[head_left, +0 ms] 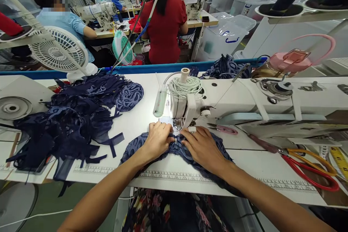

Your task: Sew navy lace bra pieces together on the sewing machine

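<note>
A navy lace garment piece (178, 150) lies on the white table under the presser foot (177, 124) of a white sewing machine (231, 101). My left hand (158, 138) presses flat on the lace at the left of the needle. My right hand (202, 145) presses on it at the right, fingertips close to the foot, with a white band on one finger. Both hands hold the fabric down against the table.
A heap of navy lace pieces (76, 119) covers the table's left side. Small pink snips (224, 128) and red-and-orange scissors (307, 161) lie to the right. A white fan (58, 52) stands at the back left. Other people sew at tables beyond.
</note>
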### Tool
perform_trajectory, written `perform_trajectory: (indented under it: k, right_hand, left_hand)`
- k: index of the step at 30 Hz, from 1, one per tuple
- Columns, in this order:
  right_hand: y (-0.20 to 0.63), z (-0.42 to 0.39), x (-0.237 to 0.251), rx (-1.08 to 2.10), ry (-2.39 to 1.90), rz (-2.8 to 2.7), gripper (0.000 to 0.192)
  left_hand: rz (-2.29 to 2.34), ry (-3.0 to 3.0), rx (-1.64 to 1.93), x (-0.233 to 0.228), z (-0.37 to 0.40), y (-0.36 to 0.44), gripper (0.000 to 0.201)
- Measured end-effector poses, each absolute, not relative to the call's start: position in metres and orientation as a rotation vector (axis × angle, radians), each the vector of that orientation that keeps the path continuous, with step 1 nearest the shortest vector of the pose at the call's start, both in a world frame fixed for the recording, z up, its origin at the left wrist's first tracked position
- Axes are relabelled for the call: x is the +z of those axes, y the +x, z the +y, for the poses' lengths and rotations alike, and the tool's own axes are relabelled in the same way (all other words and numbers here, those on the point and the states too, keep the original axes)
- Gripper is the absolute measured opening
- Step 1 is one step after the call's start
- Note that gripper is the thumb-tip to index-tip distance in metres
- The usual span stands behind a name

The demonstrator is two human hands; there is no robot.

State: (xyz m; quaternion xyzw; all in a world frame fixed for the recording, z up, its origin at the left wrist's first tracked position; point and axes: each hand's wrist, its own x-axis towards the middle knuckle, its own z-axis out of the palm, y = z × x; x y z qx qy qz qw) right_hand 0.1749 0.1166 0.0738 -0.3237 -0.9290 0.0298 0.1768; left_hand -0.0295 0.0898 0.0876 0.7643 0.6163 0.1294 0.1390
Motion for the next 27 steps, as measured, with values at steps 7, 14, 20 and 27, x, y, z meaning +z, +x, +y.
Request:
perform_trajectory:
  k: [7,14,20,27]
  right_hand:
    - [0.167,0.126,0.074,0.437,-0.947,-2.637,0.03]
    - [0.166,0.126,0.09,0.779,-0.965,-2.643,0.017]
    - [0.167,0.125,0.098,0.882,-0.97,-2.643,0.015]
    - [0.166,0.132,0.095,1.056,-0.919,-2.602,0.013]
  left_hand:
    - [1.545,2.051,0.465,0.094,0.089,-0.037,0.018]
    - [1.357,1.92,0.411,0.107,0.09,-0.042,0.017]
    - [1.349,1.853,0.475,0.098,0.09,-0.044,0.012]
    - [1.365,1.869,0.481,0.093,0.088,-0.044,0.011]
